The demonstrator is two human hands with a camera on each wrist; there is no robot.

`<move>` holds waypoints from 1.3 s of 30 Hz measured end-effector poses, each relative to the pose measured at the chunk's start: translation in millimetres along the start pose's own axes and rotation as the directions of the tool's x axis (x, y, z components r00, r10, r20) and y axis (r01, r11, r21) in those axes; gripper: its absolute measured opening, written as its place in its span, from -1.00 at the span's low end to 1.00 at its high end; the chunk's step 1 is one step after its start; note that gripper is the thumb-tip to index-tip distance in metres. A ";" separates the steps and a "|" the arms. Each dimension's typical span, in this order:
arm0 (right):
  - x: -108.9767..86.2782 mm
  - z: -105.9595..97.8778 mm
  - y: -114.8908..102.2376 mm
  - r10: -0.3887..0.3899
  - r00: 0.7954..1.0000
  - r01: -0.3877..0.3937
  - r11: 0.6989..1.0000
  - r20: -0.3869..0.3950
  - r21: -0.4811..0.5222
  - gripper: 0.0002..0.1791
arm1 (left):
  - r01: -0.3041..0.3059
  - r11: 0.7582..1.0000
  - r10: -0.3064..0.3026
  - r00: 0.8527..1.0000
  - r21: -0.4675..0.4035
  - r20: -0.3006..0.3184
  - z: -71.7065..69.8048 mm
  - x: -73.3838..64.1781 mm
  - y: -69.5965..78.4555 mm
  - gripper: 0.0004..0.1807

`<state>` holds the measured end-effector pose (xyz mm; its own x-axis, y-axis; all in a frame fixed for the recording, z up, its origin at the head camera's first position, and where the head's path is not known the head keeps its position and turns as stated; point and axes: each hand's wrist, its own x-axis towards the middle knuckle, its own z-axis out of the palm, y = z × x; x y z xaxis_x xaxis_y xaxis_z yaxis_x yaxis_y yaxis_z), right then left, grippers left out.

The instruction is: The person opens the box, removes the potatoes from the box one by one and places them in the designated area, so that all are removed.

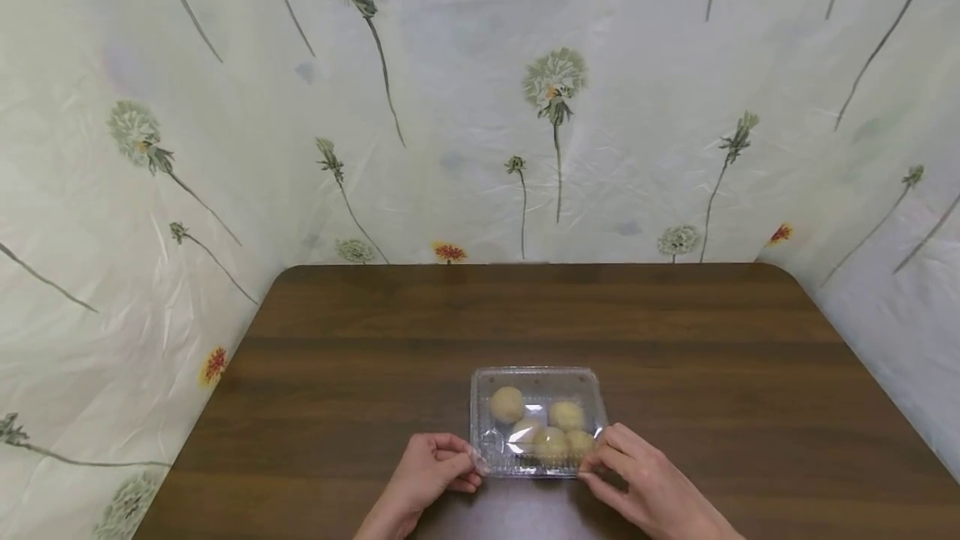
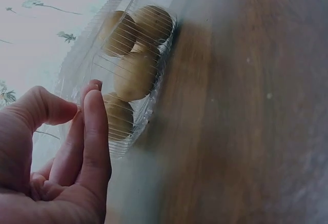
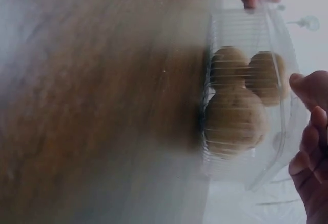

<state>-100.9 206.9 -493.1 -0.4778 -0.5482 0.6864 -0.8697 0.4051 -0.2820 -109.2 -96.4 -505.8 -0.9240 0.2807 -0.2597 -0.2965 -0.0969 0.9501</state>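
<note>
A clear plastic clamshell container [image 1: 537,372] stands near the front of the table, its lid down. Several round, yellowish-brown potatoes [image 1: 507,404] show through it. At its near left corner, my left hand [image 1: 431,473] pinches the edge between thumb and fingertips. My right hand [image 1: 637,473] has thumb and fingers at the near right corner, gripping the rim. In the left wrist view, the ribbed side wall lies just beyond the fingertips, with potatoes [image 2: 136,75] behind it. The right wrist view shows a large potato [image 3: 236,124] low in the container, close to the wall.
The dark wooden table [image 1: 360,340] has rounded far corners. Around its back and sides hangs a pale sheet [image 1: 450,90] printed with dandelions. Light reflects off the tabletop between the two hands.
</note>
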 end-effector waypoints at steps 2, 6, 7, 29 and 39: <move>0.3 -0.1 0.6 -0.001 1.000 0.001 0.998 -0.009 0.059 -0.91 | -0.007 1.000 0.007 1.000 0.005 -0.004 -0.5 0.3 -0.4 -0.92; 3.9 -2.9 1.6 -0.007 0.999 0.013 0.991 -0.046 0.134 -0.95 | -0.008 1.000 0.008 1.000 0.004 -0.002 -1.8 0.3 -0.1 -0.93; 5.7 -4.1 2.0 -0.012 0.998 0.021 0.990 -0.062 0.136 -0.94 | -0.006 1.000 0.006 1.000 0.004 0.001 -2.1 0.3 0.5 -0.93; 31.2 -29.4 -20.0 0.014 0.883 -0.064 0.994 -0.470 -0.090 -0.57 | -0.098 0.995 0.097 0.993 -0.011 -0.064 1.2 -2.3 5.1 -0.48; 2.1 -30.3 2.3 0.204 0.884 -0.259 0.963 -0.421 -0.078 -0.59 | -0.172 0.985 0.173 0.984 0.029 -0.033 2.1 -0.4 4.2 -0.67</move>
<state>-100.2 228.9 -472.0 -0.5474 -0.0935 0.8316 -0.7038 0.5891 -0.3970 -109.6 -94.9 -501.3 -0.9688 0.2280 -0.0971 -0.1261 -0.1161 0.9852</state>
